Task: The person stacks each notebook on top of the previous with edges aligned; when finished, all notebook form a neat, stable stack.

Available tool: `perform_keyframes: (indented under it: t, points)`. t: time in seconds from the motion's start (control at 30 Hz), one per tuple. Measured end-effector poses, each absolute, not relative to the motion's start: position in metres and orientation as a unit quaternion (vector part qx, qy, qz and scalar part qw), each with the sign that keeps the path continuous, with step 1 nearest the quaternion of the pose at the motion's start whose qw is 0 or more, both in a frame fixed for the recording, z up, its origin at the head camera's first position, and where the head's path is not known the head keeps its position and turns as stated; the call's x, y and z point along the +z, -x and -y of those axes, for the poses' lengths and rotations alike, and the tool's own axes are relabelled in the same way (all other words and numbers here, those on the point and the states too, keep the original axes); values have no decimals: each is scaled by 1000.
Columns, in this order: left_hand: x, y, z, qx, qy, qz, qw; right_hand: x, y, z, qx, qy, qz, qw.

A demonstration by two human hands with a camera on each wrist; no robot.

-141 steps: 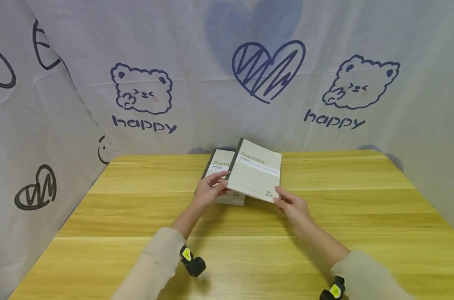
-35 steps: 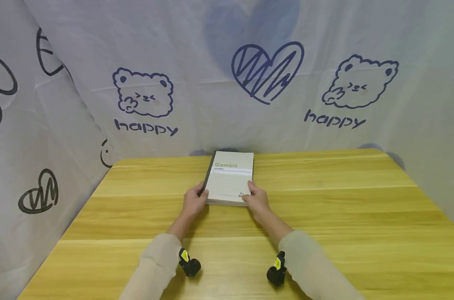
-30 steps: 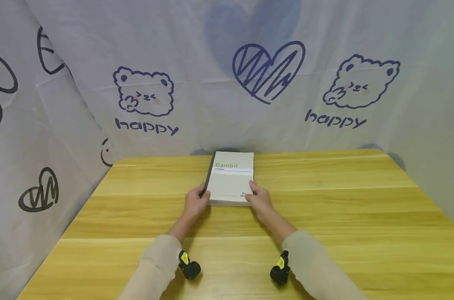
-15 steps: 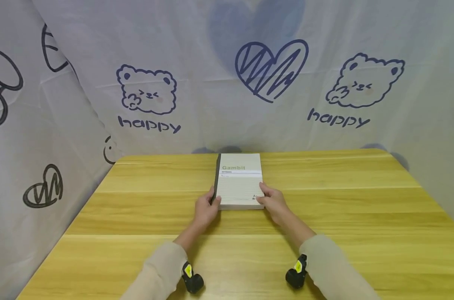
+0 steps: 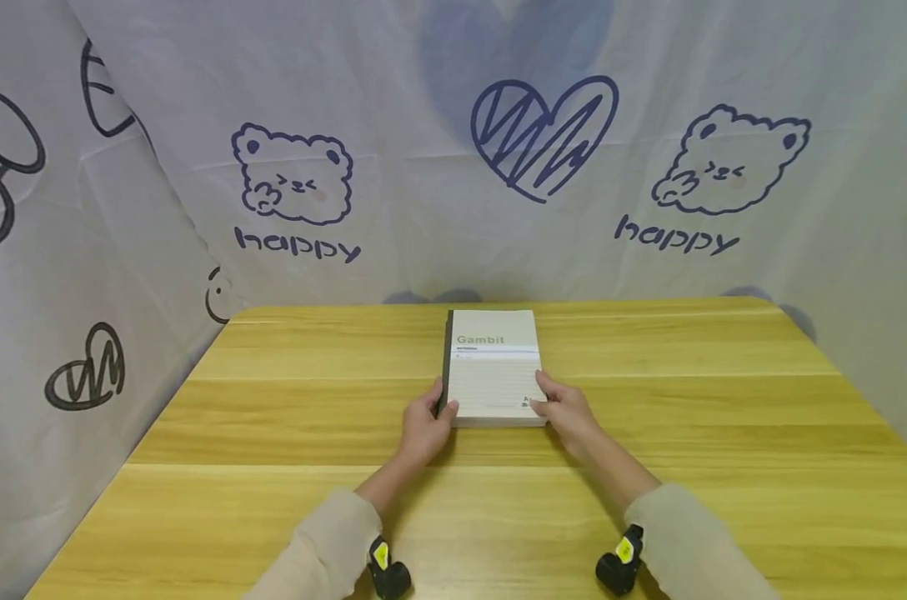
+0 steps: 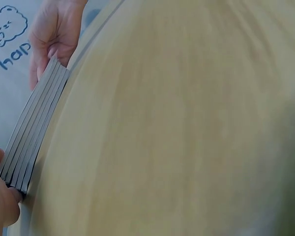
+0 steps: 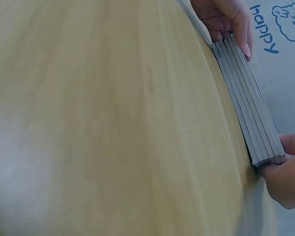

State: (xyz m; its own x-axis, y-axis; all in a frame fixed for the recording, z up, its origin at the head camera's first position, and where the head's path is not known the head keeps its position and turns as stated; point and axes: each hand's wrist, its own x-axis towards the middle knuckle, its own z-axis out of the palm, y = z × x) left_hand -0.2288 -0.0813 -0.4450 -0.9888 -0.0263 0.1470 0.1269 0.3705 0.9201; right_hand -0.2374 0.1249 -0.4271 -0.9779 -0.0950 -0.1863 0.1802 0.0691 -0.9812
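A neat stack of several notebooks (image 5: 493,379) is between my two hands, near the table's far edge. The top cover is off-white with "Gambit" printed on it and a dark spine on the left. My left hand (image 5: 426,427) grips the near left corner, thumb on the cover. At the near right corner my right hand (image 5: 571,414) holds the stack in the same way. Both wrist views show the stack's layered near edge (image 6: 33,125) with fingers curled around its ends. Whether its underside touches the table I cannot tell.
The wooden table (image 5: 273,433) spreads out on every side of the stack. Behind it hangs a white cloth (image 5: 416,208) with bear, heart and "happy" drawings, and another cloth side (image 5: 146,250) closes off the left.
Earlier, one notebook was held above others lying askew; now they form one even stack. Over the last second both hands have moved it right and slightly toward me.
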Motion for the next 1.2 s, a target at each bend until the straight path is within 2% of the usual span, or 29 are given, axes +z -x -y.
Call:
perform_keyframes:
  t: [1.2]
  points:
    - [-446,192,45,-592,61,802,50,-423,197,-169,-660,-13,-740,129]
